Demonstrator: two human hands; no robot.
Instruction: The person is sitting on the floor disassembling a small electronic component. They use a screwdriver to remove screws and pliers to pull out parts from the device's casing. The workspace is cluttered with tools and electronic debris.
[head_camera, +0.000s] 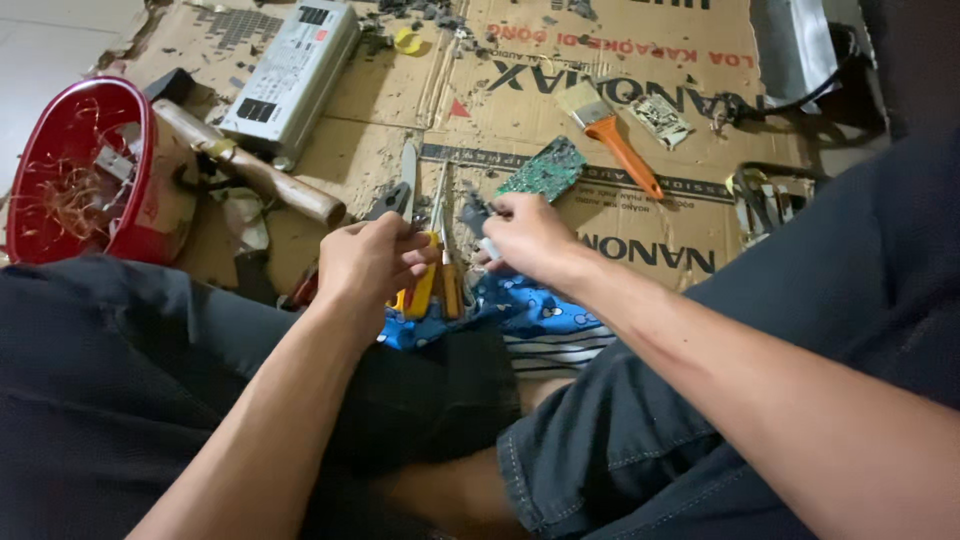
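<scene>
While the left hand (372, 258) clasps yellow-handled pliers (425, 285), the right hand (528, 235) pinches a small grey part (474, 214); printed brown cardboard (640, 230) lies beneath.

The bowl (75, 170) is red, with coppery orange strands inside. The paintbrush (612, 132) has an orange handle and pale bristles. The circuit board (545, 168) is green. The screwdriver handles (435, 285) are yellow and orange. The cloth (530, 310) is blue with a small white print. The cardboard (640, 235) is brown with dark lettering. The metal box (292, 75) is silver-grey.
</scene>
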